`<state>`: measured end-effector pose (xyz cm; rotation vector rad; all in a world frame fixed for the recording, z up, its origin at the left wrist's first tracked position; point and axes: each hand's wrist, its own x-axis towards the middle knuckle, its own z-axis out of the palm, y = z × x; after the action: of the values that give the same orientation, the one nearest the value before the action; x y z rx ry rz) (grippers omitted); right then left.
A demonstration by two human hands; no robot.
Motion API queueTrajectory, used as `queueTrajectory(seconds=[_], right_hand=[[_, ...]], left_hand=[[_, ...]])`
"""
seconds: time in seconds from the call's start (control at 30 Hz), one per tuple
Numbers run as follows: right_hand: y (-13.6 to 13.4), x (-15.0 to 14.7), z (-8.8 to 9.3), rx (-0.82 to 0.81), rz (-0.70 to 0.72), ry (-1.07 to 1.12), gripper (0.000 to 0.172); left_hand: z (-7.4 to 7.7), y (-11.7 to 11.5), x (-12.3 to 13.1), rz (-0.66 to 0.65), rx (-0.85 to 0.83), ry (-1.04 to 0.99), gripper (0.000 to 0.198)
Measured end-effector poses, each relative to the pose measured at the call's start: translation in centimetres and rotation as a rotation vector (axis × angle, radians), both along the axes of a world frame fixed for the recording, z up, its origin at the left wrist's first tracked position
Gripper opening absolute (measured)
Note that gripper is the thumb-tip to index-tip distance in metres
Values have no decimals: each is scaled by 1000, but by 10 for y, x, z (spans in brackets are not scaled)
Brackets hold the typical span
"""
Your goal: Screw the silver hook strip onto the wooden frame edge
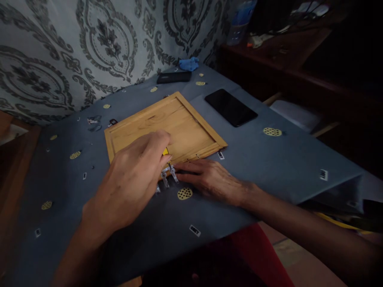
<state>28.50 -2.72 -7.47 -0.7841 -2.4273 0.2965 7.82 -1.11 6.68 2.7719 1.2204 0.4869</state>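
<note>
A wooden framed board [167, 119] lies flat on the cloth-covered table. Along its near edge sit several clear plastic hooks [172, 174], partly hidden by my hands. My left hand [131, 175] is closed around a screwdriver [165, 151]; only a bit of its yellow handle shows, with the thin tip pointing down at the rightmost hook. My right hand [212, 179] lies low with fingers stretched out, the fingertips beside that hook at the board's near edge. Whether the fingertips press on the hook, I cannot tell.
A black phone [231, 107] lies right of the board. Behind it are a dark case [174, 77] and a crumpled blue item [189, 63]. Small clear plastic scraps [94, 122] lie to the left. A water bottle [241, 22] stands on the dark furniture at the back right.
</note>
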Motion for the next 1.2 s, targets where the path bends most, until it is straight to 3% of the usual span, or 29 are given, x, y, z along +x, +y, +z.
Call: queueTrajectory(seconds=[0.13,0.3,0.53,1.2], right_hand=[[0,0,1,-12,-1,-6,42],[0,1,0,6,-10,17,37],[0,1,-1,2,-8,14,39],[0,1,-1,3,-16,9,39]], left_hand=[[3,0,-4,2,12,-9,10],[10,-3,-11,75,154,-10,10],[6,0,-9,13,35,18,9],[2,0,-5,41,64,2,3]])
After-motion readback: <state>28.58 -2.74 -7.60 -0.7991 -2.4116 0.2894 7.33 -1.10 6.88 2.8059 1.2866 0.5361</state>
